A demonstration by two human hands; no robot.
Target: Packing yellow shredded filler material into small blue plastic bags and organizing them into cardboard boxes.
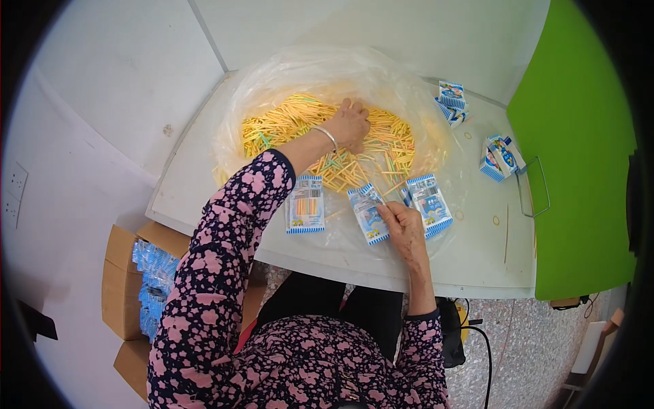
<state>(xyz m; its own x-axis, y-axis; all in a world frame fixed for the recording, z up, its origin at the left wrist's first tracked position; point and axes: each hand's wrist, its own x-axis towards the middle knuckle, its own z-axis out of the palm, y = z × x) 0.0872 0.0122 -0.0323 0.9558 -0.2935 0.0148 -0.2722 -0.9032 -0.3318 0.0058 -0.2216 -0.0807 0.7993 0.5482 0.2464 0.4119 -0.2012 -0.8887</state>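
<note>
A large clear plastic bag point(327, 65) lies opened on the table, holding a heap of thin yellow sticks point(279, 123), with a few green and orange ones among them. My left hand point(349, 127) reaches into the heap with its fingers curled down; what lies between its fingertips is hidden. In my right hand point(407, 230), pinched between thumb and fingers, is a small blue-and-white packet point(368, 217) at the near edge of the bag. To its right lies a second packet point(430, 204), and to its left a third packet point(305, 208), which shows a row of coloured sticks.
More packets point(451, 102) and small blue-and-white boxes point(501, 158) stand at the back right. A bent wire frame point(538, 187) rests near the green panel point(586, 150). A cardboard box point(122, 286) full of blue packets point(151, 279) stands below the table's left side.
</note>
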